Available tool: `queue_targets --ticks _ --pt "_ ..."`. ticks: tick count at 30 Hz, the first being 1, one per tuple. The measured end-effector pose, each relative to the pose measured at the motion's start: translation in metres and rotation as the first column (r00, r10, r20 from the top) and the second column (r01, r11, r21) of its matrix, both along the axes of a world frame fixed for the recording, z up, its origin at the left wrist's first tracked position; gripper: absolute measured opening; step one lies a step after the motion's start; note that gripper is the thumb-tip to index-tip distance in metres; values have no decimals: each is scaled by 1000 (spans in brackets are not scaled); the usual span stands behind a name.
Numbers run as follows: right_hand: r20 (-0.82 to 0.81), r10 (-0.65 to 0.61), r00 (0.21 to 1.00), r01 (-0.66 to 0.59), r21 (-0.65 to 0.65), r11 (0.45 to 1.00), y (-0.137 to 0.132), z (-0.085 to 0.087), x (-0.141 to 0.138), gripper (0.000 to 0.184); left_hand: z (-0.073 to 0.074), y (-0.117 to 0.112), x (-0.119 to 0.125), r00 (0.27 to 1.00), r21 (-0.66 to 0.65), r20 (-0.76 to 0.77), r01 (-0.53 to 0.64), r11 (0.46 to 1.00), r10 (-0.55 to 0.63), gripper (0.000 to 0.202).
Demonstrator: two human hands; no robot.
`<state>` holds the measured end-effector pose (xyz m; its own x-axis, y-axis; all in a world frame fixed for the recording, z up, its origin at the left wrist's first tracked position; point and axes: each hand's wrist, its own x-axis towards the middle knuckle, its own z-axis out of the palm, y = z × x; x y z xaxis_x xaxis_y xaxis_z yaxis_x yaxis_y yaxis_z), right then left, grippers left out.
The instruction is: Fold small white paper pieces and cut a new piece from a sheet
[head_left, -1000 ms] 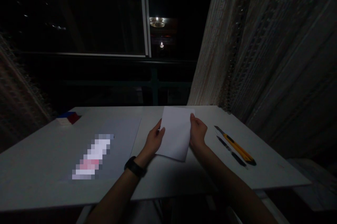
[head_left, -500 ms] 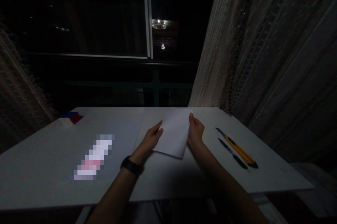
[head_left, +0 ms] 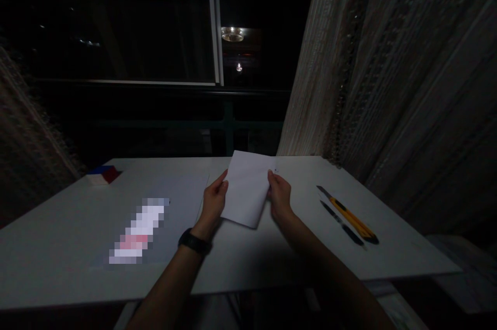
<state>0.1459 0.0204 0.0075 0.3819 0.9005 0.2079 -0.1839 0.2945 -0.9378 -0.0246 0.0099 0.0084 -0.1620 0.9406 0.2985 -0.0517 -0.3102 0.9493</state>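
A folded sheet of white paper (head_left: 247, 190) is held up over the table, tilted, between my two hands. My left hand (head_left: 213, 200) grips its left edge, thumb on the near face and fingers mostly behind. My right hand (head_left: 280, 194) is closed on the right edge, thumb on top; its other fingers are partly hidden behind the paper. A dark band circles my left wrist. Left of my hands, another sheet of paper (head_left: 182, 198) lies flat, with a blurred-out, pixelated strip over it.
On the white table (head_left: 248, 268), a yellow utility knife (head_left: 351, 216) and a black pen (head_left: 342, 224) lie at the right. A red, white and blue cube (head_left: 103, 175) sits at the far left. Curtains (head_left: 314, 61) hang beside the dark window.
Both hands have moved left with the folded paper. The paper is more upright, and its top edge now stands out above the table's far edge.
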Motion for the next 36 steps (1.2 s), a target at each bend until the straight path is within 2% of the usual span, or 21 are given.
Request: queue_targets --ticks 7,14,23,27,32,36 --pt "-199 70 978 -86 -76 993 -2 6 6 38 3 -1 0 1000 19 2 -1 1000 1 45" --pt "-299 236 925 -261 -45 964 0 7 13 32 -2 3 -6 999 34 7 33 999 -33 46" --pt "-207 118 971 -141 -103 985 1 6 15 36 2 1 -4 999 33 -32 -23 999 24 41" --pt "-189 74 979 -94 -99 991 2 10 20 30 4 0 -4 999 27 -52 6 1000 -4 40" --pt "-201 69 977 -91 -106 990 4 13 27 28 3 1 -5 999 -1 -20 26 1000 -26 40" --pt "-175 8 985 -29 -118 993 5 14 30 26 1 2 -5 999 1 -34 38 999 -38 38"
